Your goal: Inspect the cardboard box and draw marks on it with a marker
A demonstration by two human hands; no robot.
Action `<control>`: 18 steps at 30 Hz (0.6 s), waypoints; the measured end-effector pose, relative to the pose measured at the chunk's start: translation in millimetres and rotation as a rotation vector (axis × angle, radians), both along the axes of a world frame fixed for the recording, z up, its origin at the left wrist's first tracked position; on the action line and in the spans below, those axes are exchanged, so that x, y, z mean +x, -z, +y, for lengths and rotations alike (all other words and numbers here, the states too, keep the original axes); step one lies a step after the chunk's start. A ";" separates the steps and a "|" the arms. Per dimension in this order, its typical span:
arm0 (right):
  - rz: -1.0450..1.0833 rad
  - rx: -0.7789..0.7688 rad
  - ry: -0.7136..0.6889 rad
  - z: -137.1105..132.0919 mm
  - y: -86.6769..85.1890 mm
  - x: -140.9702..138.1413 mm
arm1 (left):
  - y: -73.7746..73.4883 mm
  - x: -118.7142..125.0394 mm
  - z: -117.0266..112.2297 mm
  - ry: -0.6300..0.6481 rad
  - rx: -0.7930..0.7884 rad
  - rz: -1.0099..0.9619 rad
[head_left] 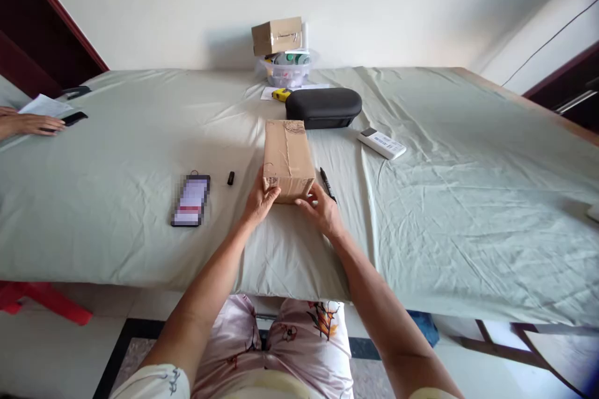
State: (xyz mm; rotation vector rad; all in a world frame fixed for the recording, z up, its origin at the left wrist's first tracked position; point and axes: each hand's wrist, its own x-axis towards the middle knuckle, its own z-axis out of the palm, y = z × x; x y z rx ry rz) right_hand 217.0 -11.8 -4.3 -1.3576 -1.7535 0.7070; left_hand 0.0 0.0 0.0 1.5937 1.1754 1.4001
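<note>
A brown cardboard box (287,153) rests on the cloth-covered table in front of me, its taped seam running along the top. My left hand (261,201) grips its near left corner, thumb across the front face. On the near right corner, my right hand (322,207) holds the box with curled fingers. Just right of the box lies a black marker (328,185), close to my right hand. A small black cap-like piece (231,178) and a phone (191,201) with a blurred screen lie to the left.
Behind the box sit a black hard case (324,107), a yellow tool (281,95) and a plastic tub (289,72) topped by another carton (277,35). A white calculator-like device (382,143) lies to the right. Another person's hand (35,124) rests at the far left near a dark phone (75,118).
</note>
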 end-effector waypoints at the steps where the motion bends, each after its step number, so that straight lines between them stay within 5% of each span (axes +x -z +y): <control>1: -0.027 -0.008 -0.019 -0.3 0.6 -1.6 | 2.9 -0.5 -1.4 -0.010 -0.013 0.009; 9: -0.003 -0.046 0.006 -0.2 -1.8 -7.9 | 19.1 -2.0 -2.5 -0.075 -0.088 -0.029; 18: -0.019 -0.077 0.029 -2.4 -2.1 -12.9 | 20.0 -1.1 -3.3 -0.035 -0.022 -0.111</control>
